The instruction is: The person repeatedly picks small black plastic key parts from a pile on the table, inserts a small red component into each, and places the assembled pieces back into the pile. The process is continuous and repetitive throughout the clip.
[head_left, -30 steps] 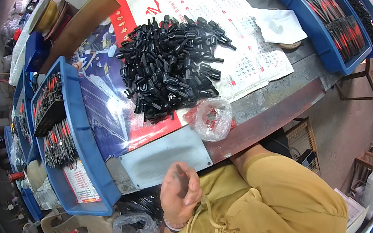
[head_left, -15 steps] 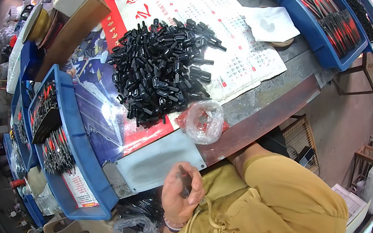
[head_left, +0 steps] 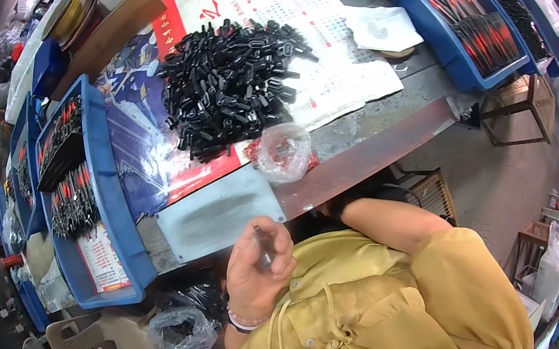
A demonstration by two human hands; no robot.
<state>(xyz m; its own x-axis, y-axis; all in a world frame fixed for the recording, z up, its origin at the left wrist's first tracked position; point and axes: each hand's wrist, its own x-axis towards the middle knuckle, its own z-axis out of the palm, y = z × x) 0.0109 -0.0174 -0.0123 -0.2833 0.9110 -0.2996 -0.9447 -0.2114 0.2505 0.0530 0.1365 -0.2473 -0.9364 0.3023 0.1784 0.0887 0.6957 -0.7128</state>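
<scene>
My left hand [head_left: 259, 266] is raised just off the near edge of the bench, palm up, with its fingers curled in. Between thumb and fingers it holds a small dark piece [head_left: 267, 251], mostly covered, so its kind does not show. A large heap of small black plastic parts [head_left: 228, 86], each with a narrow stem, lies beyond it. A clear plastic bag [head_left: 284, 152] with red bits sits beside the heap. Closest to the hand is a pale blue board [head_left: 214, 215], smudged grey. My right hand does not show; bare skin beyond the yellow cloth runs under the bench edge.
Blue bins [head_left: 135, 254] with slender red-and-black pieces stand at the left; another blue bin [head_left: 480, 82] is at far right. A printed calendar sheet [head_left: 352, 84] covers the bench, with a white cloth [head_left: 384, 29] on it. A stool [head_left: 523, 111] stands beyond.
The whole view has shifted, so the bench and heap sit further left and higher. My left hand stays curled round the small dark piece, still near the bench edge.
</scene>
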